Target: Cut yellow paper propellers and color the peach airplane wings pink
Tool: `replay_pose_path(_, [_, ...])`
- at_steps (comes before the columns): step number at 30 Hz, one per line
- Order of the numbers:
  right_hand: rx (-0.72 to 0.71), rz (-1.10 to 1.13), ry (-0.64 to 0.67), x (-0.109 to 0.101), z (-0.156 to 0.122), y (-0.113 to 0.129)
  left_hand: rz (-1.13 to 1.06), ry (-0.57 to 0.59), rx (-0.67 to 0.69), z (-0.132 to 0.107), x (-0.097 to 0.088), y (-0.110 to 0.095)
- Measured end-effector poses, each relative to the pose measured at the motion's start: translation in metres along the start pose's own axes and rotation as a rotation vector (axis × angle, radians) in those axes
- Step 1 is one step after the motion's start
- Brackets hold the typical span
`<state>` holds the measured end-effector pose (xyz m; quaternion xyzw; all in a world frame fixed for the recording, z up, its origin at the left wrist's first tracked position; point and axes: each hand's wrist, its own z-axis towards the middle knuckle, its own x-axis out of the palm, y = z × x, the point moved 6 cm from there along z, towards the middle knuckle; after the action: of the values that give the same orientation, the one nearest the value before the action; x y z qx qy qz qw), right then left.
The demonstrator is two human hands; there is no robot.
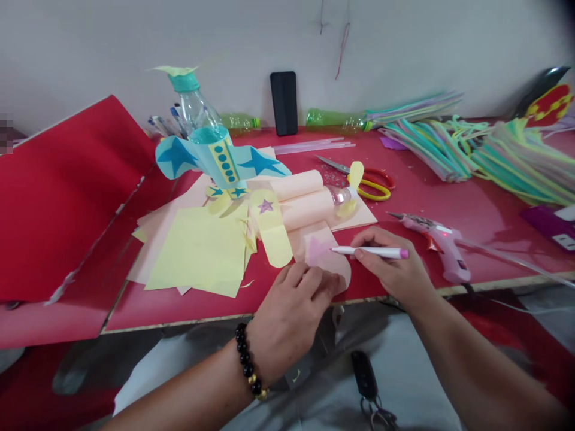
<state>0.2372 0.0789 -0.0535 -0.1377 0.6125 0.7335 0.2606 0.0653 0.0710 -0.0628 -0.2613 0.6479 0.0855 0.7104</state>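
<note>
My right hand grips a white felt-tip marker with a pink end. Its tip touches a pink star on a rounded pale-pink paper wing. With curled fingers, my left hand presses and holds the near edge of that wing; the fingertips are partly hidden. The wing sticks out from a bottle wrapped in pale-pink paper, lying on its side. On its other side is a yellow paper wing bearing a purple star. Behind stands a bottle plane in blue paper with star-marked wings.
Yellow paper sheets lie at left, near a red board. Scissors and a pink glue gun are on the right. Further back are a phone, green bottles and bundled pastel strips.
</note>
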Motion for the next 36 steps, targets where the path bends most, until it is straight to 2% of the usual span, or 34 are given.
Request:
replay_pose_path(12, [-0.005, -0.028, 0.046, 0.006, 0.003, 0.001, 0.012, 0.002, -0.004, 0.002, 0.001, -0.001])
replay_pose_path(17, [-0.003, -0.056, -0.007, 0.001, 0.000, 0.001, 0.032, -0.005, -0.007, 0.003, 0.001, -0.001])
replay_pose_path(36, [-0.061, -0.006, -0.042, -0.005, -0.005, 0.005, 0.065, 0.017, -0.006, 0.002, 0.004, -0.001])
